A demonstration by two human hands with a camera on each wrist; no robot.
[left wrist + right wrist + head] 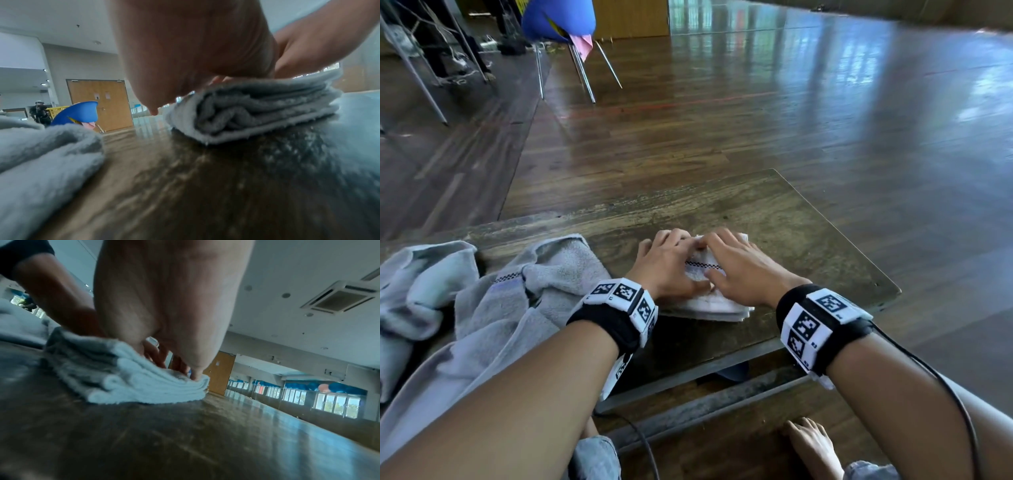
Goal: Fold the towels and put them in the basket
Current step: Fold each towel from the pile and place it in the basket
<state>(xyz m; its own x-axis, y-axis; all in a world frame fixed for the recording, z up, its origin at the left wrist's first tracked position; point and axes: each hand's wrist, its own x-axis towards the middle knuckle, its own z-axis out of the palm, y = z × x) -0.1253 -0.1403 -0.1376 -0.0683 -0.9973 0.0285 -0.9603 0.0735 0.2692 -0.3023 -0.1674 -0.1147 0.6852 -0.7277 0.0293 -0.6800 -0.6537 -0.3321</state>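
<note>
A small white towel, folded into a thick stack of layers, lies in the middle of the wooden table. Both hands lie flat on top of it, side by side. My left hand presses the left half with its fingers stretched forward. My right hand presses the right half, fingers reaching the far edge. The left wrist view shows the folded towel from its rolled side; the right wrist view shows the towel's stacked edges. No basket is in the head view.
A heap of unfolded grey towels lies at the table's left, close to my left forearm. Beyond the table is wooden floor with a chair carrying a blue object. A distant yellow basket shows in the left wrist view.
</note>
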